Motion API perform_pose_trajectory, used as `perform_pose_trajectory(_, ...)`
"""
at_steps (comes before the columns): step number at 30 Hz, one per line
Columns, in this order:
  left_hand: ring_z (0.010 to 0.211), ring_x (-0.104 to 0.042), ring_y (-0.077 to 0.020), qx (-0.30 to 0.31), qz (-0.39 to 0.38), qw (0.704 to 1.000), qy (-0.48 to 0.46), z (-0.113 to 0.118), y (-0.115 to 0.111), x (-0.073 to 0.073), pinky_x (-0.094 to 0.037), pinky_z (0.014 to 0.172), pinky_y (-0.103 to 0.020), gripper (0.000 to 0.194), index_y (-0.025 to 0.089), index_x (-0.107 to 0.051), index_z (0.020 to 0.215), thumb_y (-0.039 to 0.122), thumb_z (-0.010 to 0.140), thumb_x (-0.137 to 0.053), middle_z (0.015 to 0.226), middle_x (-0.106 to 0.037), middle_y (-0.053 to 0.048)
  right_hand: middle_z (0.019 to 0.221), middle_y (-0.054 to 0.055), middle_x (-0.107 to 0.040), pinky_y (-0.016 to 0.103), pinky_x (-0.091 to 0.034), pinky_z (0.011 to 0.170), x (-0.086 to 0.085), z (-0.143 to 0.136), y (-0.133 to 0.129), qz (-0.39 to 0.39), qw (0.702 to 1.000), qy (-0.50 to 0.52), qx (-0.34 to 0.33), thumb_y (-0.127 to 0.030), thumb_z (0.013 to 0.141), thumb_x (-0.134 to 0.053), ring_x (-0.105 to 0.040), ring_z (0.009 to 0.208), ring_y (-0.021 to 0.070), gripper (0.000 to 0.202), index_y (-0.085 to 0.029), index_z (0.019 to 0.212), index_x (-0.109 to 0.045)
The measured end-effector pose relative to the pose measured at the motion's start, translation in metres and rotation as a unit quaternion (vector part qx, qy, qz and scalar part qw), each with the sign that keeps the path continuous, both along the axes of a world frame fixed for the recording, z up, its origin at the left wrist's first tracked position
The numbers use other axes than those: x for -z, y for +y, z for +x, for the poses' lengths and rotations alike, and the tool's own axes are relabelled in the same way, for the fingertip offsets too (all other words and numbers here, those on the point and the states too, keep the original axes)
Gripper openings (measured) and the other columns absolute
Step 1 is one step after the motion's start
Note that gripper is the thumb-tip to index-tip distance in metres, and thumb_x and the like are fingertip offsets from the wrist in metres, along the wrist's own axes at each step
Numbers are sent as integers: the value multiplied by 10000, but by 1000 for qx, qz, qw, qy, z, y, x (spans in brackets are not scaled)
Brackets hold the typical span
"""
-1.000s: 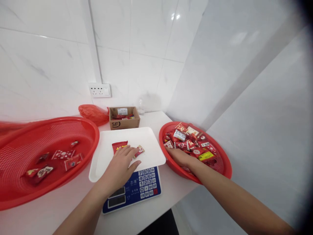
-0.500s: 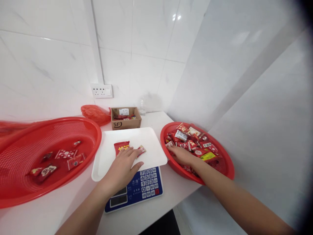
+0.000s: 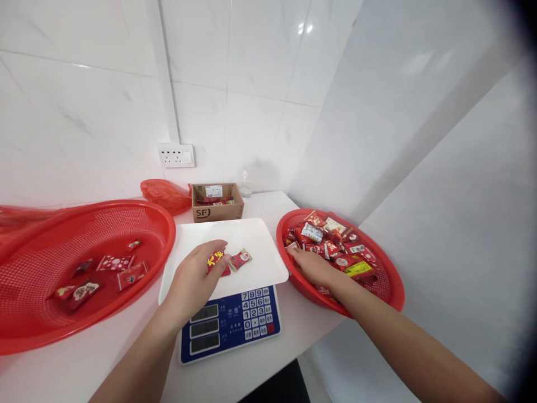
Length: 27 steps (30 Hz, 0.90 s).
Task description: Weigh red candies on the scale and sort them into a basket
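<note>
On the white tray (image 3: 255, 282) of a blue-keyed weighing scale (image 3: 235, 327), my left hand (image 3: 195, 277) is closed around a red snack packet (image 3: 216, 259) with yellow lettering. Thumb and fingers hold its sides, and part of it is hidden by them. A smaller red and gold packet (image 3: 240, 259) lies on the tray just right of my thumb. My right hand (image 3: 312, 266) reaches inside the left rim of the right red basket (image 3: 394, 285), which is heaped with red packets. Its fingertips are closed at a small pale-edged snack packet (image 3: 293, 245), mostly covered.
The left red basket (image 3: 165, 238) holds several packets. Behind the tray stand a cardboard box (image 3: 218, 212) with packets in it and a red plastic bag (image 3: 165, 196). A tiled wall with a socket (image 3: 176, 155) closes off the back; another wall is at right.
My left hand has shifted slightly left and closed from lying flat to gripping the yellow-lettered packet. The smaller packet is now uncovered. My right hand stays about where it was.
</note>
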<state>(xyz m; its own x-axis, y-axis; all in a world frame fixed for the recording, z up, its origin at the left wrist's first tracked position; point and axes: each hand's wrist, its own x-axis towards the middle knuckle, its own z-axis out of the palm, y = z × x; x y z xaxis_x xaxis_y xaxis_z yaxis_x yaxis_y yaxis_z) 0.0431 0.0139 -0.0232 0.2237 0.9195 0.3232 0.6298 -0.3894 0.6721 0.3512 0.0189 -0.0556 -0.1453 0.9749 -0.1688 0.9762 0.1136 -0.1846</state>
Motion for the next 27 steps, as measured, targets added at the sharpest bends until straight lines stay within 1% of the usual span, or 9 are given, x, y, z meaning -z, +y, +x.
perform_pose_trajectory(2, 1080, -672, -263, 8, 5, 1000, 1, 0, 0, 1, -536, 916, -413, 278, 218, -642, 1100, 356, 911, -492, 1153, -732, -69, 1216, 126, -698, 344, -465, 835, -1, 0, 0, -2, 1000, -4, 0, -174, 910, -508, -675, 1016, 262, 375, -209, 1280, -560)
perform_pose_trajectory(5, 1089, -667, -259, 12, 8, 1000, -3, 0, 0, 3, -530, 925, -413, 267, 220, -648, 1081, 357, 915, -490, 1151, -733, -68, 1194, 147, -709, 340, -460, 788, -4, -1, -2, 0, 1000, -7, 5, -107, 862, -494, -688, 986, 300, 480, -200, 1332, -518)
perform_pose_trajectory(9, 1084, -673, -260, 11, 9, 1000, -3, 0, 0, 3, -534, 925, -412, 259, 219, -652, 1071, 358, 915, -499, 1149, -736, -69, 1334, 145, -627, 349, -461, 803, -8, 0, -6, 25, 1000, 4, 12, -61, 815, -478, -679, 1024, 310, 594, -213, 1388, -453)
perform_pose_trajectory(12, 1094, -671, -266, 16, 6, 1000, 3, 2, 0, 3, -536, 926, -425, 259, 215, -646, 1085, 348, 921, -495, 1169, -729, -81, 1387, 120, -584, 346, -463, 861, -7, 3, -10, 35, 999, 21, 4, -68, 815, -488, -644, 1110, 295, 569, -240, 1358, -504)
perform_pose_trajectory(17, 1098, -670, -276, 21, -2, 1000, 10, 5, 0, 3, -540, 919, -440, 262, 216, -650, 1087, 350, 928, -491, 1175, -729, -88, 1318, 112, -637, 360, -472, 894, -3, 9, -13, 52, 996, 68, 6, -97, 815, -513, -644, 1102, 287, 480, -231, 1267, -599)
perform_pose_trajectory(19, 1101, -668, -276, 24, -6, 1000, 12, 7, -1, 3, -542, 918, -432, 269, 208, -650, 1093, 349, 930, -490, 1176, -728, -90, 1221, 110, -681, 363, -475, 878, -5, 10, -13, 77, 992, 92, 28, -117, 818, -515, -651, 1062, 286, 379, -218, 1160, -644)
perform_pose_trajectory(22, 1103, -666, -280, 31, -3, 999, 17, 9, -3, 3, -544, 913, -428, 275, 199, -650, 1106, 344, 933, -493, 1176, -727, -94, 936, 72, -720, 353, -489, 801, -13, 9, -11, 128, 979, 140, 79, -220, 866, -495, -670, 887, 259, 159, -223, 905, -649)
perform_pose_trajectory(24, 1110, -660, -283, 42, 2, 999, 22, 10, -4, 4, -538, 919, -431, 269, 198, -651, 1104, 340, 936, -497, 1166, -728, -94, 760, 33, -677, 350, -502, 732, -17, 9, -10, 157, 964, 182, 116, -322, 893, -483, -660, 732, 233, 167, -236, 800, -591)
perform_pose_trajectory(27, 1088, -661, -277, 64, 14, 998, 24, 13, -5, 4, -541, 895, -417, 248, 214, -651, 1088, 338, 950, -486, 1141, -728, -80, 669, -3, -617, 360, -524, 647, -21, 11, -7, 183, 935, 256, 165, -402, 885, -499, -635, 571, 206, 188, -245, 784, -519)
